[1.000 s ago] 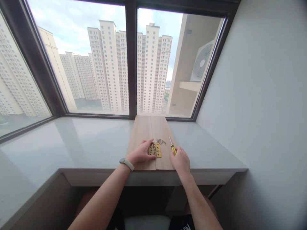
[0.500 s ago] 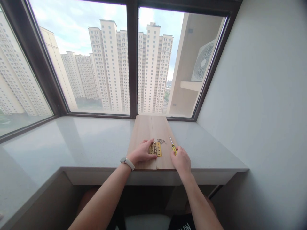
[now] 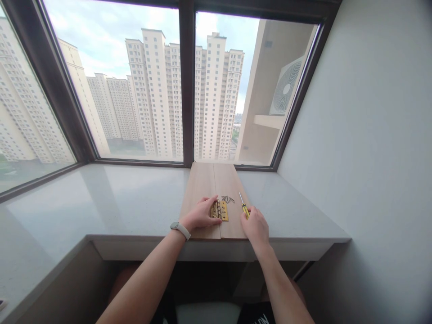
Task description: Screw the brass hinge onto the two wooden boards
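Observation:
A gold-coloured hinge (image 3: 224, 211) lies opened flat across the seam between two pale wooden boards (image 3: 202, 180). My left hand (image 3: 202, 213) grips it, thumb at the near edge and fingers at the far edge, covering part of its left leaf. Several small screws (image 3: 227, 199) lie loose on the right board, just beyond the hinge. In my right hand (image 3: 256, 226) is a screwdriver (image 3: 245, 210) with a yellow and black handle. Its thin shaft points away from me, near the right board's right edge.
The boards rest on a white countertop (image 3: 135, 198) that runs to the dark-framed window (image 3: 187, 90). A white wall (image 3: 364, 135) rises on the right. The counter's front edge (image 3: 286, 237) is close to my forearms. Part of a dark object (image 3: 2, 304) shows at the far lower left.
The view has shifted very slightly. Both hands, the hinge, the screws and the screwdriver hold their places.

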`<action>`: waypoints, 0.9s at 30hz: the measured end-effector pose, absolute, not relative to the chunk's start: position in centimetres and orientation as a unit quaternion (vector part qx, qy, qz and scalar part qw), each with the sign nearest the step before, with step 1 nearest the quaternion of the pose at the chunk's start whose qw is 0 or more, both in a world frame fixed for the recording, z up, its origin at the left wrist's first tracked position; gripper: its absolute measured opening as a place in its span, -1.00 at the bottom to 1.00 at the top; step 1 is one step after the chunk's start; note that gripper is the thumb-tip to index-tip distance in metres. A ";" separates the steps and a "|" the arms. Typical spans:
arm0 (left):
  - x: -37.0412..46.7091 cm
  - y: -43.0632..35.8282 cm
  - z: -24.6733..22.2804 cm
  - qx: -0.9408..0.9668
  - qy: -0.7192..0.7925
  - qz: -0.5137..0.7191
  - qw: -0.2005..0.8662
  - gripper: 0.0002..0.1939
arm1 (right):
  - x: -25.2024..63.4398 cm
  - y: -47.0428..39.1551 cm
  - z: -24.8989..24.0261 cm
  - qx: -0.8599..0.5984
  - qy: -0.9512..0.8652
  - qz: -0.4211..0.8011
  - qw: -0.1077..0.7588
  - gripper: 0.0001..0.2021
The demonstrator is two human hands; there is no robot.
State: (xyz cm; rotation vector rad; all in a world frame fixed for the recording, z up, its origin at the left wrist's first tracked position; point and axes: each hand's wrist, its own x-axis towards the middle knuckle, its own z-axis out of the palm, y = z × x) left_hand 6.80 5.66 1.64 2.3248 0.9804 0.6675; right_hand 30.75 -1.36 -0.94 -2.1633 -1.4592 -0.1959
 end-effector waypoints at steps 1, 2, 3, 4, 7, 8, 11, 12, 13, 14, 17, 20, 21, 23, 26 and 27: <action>6.8 5.7 1.6 0.859 0.362 0.248 0.263 0.11 | 30.8 -1.4 -0.9 -0.799 -0.539 -0.071 0.259 -0.84; 6.8 5.8 1.5 0.858 0.361 0.251 0.264 0.12 | 30.8 -1.4 -0.9 -0.799 -0.539 -0.069 0.258 -0.84; 6.8 5.9 1.4 0.858 0.359 0.253 0.267 0.13 | 30.8 -1.4 -0.9 -0.798 -0.540 -0.069 0.257 -0.84; 6.8 6.1 1.3 0.856 0.357 0.256 0.271 0.14 | 30.9 -1.4 -0.9 -0.798 -0.541 -0.069 0.256 -0.84; 7.1 6.9 1.3 0.849 0.367 0.258 0.278 0.08 | 30.9 -1.4 -0.8 -0.795 -0.546 -0.070 0.254 -0.83; 7.3 7.4 1.3 0.846 0.378 0.259 0.273 0.00 | 30.9 -1.4 -0.8 -0.795 -0.547 -0.068 0.253 -0.83; 8.6 9.0 1.2 0.836 0.415 0.277 0.228 -0.38 | 30.9 -1.4 -0.5 -0.797 -0.546 -0.060 0.251 -0.83; 9.1 9.6 1.2 0.835 0.421 0.284 0.210 -0.51 | 30.9 -1.4 -0.4 -0.798 -0.546 -0.055 0.250 -0.83; 9.6 10.2 1.2 0.835 0.424 0.291 0.194 -0.62 | 30.9 -1.4 -0.2 -0.798 -0.546 -0.050 0.249 -0.83; 10.2 10.8 1.1 0.834 0.429 0.296 0.179 -0.69 | 31.0 -1.4 -0.1 -0.799 -0.547 -0.045 0.247 -0.83; 11.7 12.3 1.2 0.831 0.439 0.301 0.160 -0.75 | 31.1 -1.3 0.2 -0.804 -0.545 -0.031 0.236 -0.83; 12.9 13.5 1.4 0.834 0.436 0.295 0.165 -0.81 | 31.2 -1.2 0.3 -0.808 -0.543 -0.027 0.228 -0.82; 13.2 13.8 1.4 0.834 0.436 0.293 0.167 -0.84 | 31.3 -1.2 0.3 -0.807 -0.544 -0.027 0.228 -0.82; 13.8 14.2 1.5 0.833 0.437 0.291 0.171 -0.90 | 31.3 -1.1 0.3 -0.806 -0.545 -0.029 0.230 -0.81; 13.8 14.6 1.5 0.825 0.445 0.301 0.175 -0.91 | 31.3 -1.1 0.3 -0.807 -0.543 -0.029 0.231 -0.81; 13.6 14.6 1.6 0.821 0.448 0.308 0.175 -0.89 | 31.3 -1.1 0.3 -0.807 -0.542 -0.028 0.231 -0.82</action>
